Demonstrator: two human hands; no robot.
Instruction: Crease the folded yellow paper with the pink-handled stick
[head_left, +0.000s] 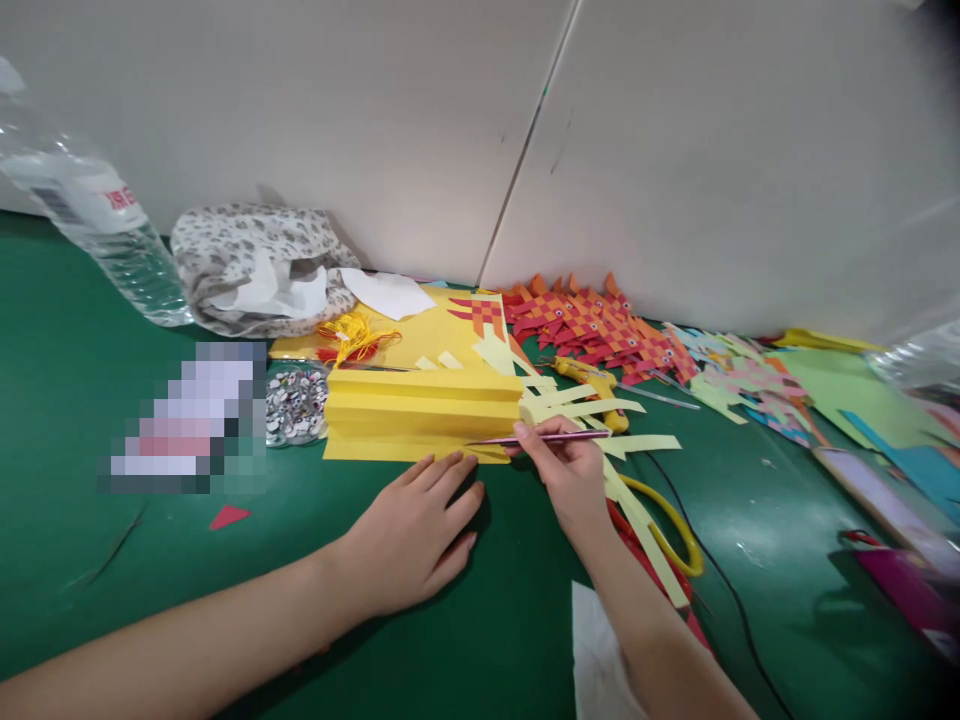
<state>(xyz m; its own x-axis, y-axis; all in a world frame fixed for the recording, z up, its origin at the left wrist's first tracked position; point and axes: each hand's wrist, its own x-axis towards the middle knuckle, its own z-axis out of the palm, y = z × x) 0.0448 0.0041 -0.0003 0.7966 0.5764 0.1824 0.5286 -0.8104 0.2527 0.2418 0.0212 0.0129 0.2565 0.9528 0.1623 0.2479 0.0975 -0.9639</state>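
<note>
My left hand (416, 535) lies flat on the green table (90, 420), fingers spread, fingertips touching the near edge of a folded yellow paper stack (420, 410). My right hand (570, 475) pinches a thin pink pencil (540, 438) that lies level, its tip pointing left at the stack's near right corner. Pale yellow paper strips (600, 410) fan out behind and beside that hand.
A plastic water bottle (97, 225) stands far left, with a patterned cloth bag (255, 265) and a tub of googly eyes (296, 403) near it. Woven red-orange paper fish (592, 325) lie against the wall. Yellow-handled scissors (667, 530), a black cable (720, 580) and coloured paper (847, 400) cover the right.
</note>
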